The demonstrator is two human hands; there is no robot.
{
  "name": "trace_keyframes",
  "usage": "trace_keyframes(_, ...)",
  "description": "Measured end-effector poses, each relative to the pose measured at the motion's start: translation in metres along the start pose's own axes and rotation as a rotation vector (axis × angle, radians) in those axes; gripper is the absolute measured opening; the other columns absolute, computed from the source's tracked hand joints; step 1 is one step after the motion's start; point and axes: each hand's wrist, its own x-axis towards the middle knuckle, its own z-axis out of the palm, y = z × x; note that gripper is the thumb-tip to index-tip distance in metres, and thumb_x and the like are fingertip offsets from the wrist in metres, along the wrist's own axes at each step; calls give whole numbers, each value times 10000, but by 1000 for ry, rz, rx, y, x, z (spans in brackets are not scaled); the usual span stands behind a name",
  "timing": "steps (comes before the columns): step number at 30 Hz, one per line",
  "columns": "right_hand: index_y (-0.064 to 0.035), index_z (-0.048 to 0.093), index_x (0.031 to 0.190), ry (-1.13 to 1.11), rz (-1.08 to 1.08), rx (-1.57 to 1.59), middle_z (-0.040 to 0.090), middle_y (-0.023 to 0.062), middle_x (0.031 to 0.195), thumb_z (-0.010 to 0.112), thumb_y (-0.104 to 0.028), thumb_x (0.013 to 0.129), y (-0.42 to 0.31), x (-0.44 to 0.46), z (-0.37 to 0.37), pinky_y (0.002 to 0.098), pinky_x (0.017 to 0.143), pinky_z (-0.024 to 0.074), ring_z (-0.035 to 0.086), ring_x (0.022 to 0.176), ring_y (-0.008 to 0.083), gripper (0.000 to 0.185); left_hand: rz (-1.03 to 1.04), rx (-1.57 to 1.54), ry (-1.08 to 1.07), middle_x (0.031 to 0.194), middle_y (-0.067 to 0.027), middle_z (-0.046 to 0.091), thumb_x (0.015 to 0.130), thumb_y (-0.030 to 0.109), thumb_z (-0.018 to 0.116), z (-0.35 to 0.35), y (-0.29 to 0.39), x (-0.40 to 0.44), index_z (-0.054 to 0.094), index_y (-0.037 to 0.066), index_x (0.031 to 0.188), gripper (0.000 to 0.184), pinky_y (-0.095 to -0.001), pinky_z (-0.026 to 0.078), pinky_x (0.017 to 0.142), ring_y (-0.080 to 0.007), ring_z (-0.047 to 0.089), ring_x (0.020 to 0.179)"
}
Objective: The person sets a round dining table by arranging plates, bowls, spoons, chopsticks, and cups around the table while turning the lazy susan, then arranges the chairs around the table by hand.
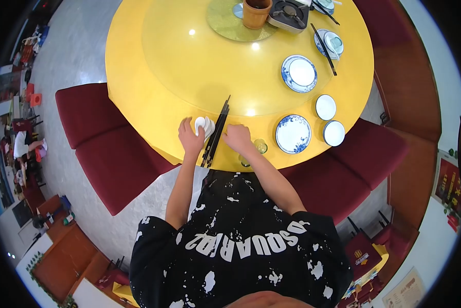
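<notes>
A small group of white soup spoons lies near the front edge of the yellow round table. My left hand is at their left side, fingers apart and thumb against or very near the spoons. Just right of the spoons, a bundle of black chopsticks points away from me. My right hand rests close beside the chopsticks with its fingers curled in; whatever they may hold is hidden. By my right wrist are two small yellowish glasses, one to the right and one nearer me.
To the right are a blue-patterned plate, two white bowls, stacked plates and a place setting with chopsticks. A brown pot and a portable stove stand at the back. Dark red chairs flank the table.
</notes>
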Motion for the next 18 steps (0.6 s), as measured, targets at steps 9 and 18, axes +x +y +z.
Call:
trace_keyframes(9,-34,623,1128,194,280,-114,642,216,1008,694,-350,778,54,-90,-30,471,801,517,640,904,382,477,-84,-30,-111,1201,-242,520,851,181,671,-7,-43,-57,595,-19,1125,348,-491,425,950,-421,506,1109)
trace_keyframes(18,-35,616,1076,199,419,166,641,243,983,719,-251,714,76,-95,-33,453,813,524,640,911,392,434,-143,-10,-284,1141,-217,493,843,207,704,-6,-50,-35,604,-2,993,276,-465,452,899,-409,527,1054)
